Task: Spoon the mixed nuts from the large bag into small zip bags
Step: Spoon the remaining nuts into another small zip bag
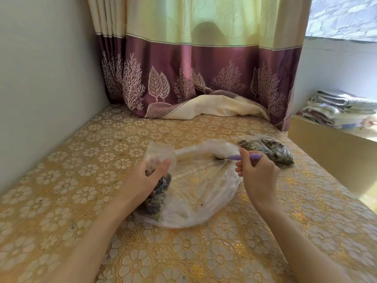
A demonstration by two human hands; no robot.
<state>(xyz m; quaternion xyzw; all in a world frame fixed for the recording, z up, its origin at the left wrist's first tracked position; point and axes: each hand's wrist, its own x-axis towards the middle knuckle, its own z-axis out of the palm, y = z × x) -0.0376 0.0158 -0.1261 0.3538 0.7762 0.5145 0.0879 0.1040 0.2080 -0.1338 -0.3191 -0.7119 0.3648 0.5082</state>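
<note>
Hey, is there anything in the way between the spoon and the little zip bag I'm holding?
Nothing visible. The spoon, pinched in the right hand, lies over the flattened large bag. The small zip bag, held in the left hand, sits left of it. Only that limp plastic lies between them. Whether the small bag's mouth is open is unclear.

One head-worn, wide-angle view looks forward and down, close over the surface (81, 180), toward the far curtain (204, 68); forearms enter from the near edge.
</note>
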